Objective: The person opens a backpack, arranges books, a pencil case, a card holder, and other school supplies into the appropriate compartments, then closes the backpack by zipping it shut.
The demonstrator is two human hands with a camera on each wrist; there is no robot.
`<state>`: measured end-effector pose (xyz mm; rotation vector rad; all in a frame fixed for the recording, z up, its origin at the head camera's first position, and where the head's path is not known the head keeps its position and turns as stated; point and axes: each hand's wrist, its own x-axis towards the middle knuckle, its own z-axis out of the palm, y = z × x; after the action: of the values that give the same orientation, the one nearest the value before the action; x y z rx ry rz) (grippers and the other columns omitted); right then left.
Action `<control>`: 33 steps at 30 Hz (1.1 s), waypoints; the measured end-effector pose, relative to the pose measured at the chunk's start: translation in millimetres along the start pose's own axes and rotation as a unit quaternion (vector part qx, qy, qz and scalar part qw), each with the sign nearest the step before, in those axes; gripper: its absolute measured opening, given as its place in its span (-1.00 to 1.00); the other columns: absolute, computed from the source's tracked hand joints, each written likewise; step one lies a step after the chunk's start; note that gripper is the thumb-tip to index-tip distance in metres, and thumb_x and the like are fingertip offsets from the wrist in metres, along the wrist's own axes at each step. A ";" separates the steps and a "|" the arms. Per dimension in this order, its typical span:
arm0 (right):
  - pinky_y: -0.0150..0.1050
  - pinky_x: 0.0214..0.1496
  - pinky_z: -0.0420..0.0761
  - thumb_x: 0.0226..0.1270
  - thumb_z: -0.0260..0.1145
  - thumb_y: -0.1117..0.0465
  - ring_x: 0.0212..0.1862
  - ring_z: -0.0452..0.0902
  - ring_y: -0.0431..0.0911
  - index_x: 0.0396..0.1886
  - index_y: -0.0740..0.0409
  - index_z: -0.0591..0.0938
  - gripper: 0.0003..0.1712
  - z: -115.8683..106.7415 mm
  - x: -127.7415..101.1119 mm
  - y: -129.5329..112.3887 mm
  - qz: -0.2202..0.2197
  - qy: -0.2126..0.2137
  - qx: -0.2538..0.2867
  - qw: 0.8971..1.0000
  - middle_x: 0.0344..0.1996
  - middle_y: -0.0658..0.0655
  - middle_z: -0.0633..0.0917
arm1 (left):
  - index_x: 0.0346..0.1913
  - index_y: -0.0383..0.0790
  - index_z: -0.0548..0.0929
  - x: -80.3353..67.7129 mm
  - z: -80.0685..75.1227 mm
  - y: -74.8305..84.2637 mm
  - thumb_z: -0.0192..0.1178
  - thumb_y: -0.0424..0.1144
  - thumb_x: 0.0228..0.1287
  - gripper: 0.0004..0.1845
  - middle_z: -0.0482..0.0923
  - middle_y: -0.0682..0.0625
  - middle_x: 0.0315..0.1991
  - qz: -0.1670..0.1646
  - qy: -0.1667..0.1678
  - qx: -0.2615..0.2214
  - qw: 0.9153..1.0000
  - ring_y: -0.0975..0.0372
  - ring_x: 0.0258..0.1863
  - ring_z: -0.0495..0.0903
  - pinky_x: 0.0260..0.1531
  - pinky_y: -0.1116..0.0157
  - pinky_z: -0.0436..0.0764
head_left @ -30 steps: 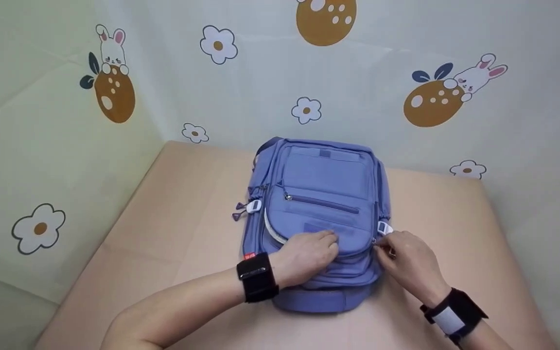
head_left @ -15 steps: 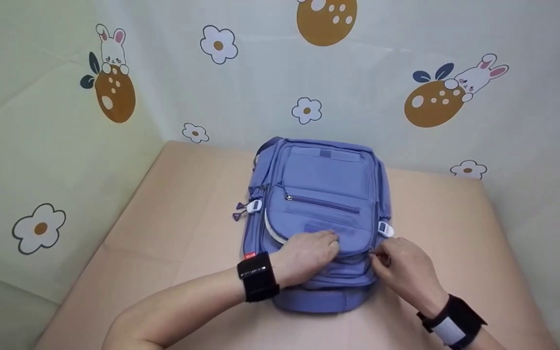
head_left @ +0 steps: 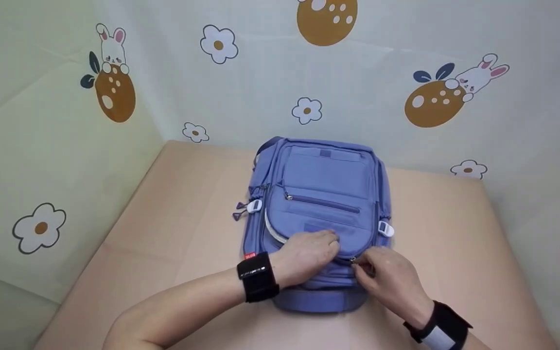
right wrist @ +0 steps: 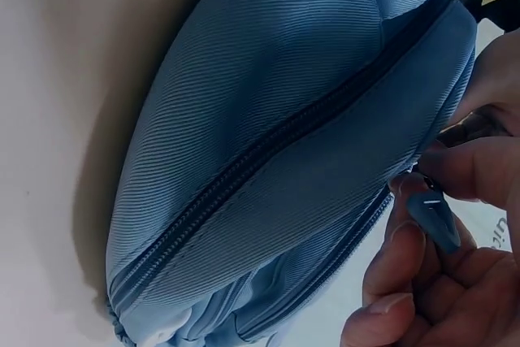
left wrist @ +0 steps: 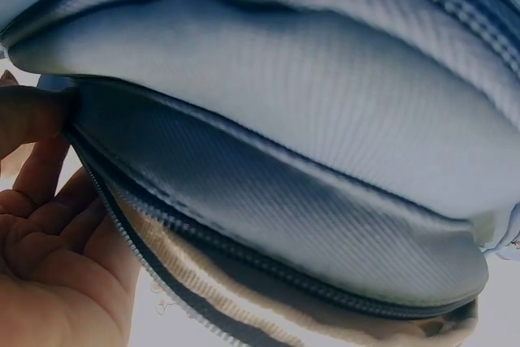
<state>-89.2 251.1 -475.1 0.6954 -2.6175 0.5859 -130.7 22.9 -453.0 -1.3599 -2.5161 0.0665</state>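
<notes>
A blue backpack [head_left: 328, 170] lies front up, its zipped front pocket [head_left: 328, 209] gaping at the left with pale lining showing. My left hand [head_left: 304, 255] lies across the pocket's lower edge. In the left wrist view, its thumb [left wrist: 36, 115] meets the zippered edge [left wrist: 244, 258], with the other fingers curled on the far side. My right hand [head_left: 392, 274] is at the pocket's lower right corner, thumb and forefinger pinching a zipper pull. The blue triangular tab [right wrist: 435, 221] of that pull hangs between the fingers in the right wrist view.
White buckles [head_left: 386, 229] sit on both sides of the bag. Triangular zipper tabs [head_left: 237, 215] stick out at its left. The bag lies on a pale pinkish tabletop [head_left: 202, 214], backed by a rabbit-and-flower patterned curtain [head_left: 260, 82].
My right hand has carried the zipper pull down and left around the pocket's lower right corner. The left hand and the backpack have stayed in place.
</notes>
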 end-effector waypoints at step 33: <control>-0.29 -0.45 0.40 0.22 0.49 0.19 -0.47 0.35 -0.31 -0.57 -0.21 0.50 -0.66 0.4 -2.0 0.8 0.027 -0.032 -0.009 0.999 -0.56 -0.25 0.43 | -0.21 -0.20 0.67 -64.5 3.4 -43.7 0.13 -0.41 0.41 -0.88 0.68 -0.09 0.14 -0.023 0.078 0.014 0.997 0.08 0.17 0.64 0.23 0.19 0.54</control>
<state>-88.1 252.3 -476.6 0.6505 -2.7047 0.5638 -133.8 -54.3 -463.0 -1.2441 -2.4071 -0.0118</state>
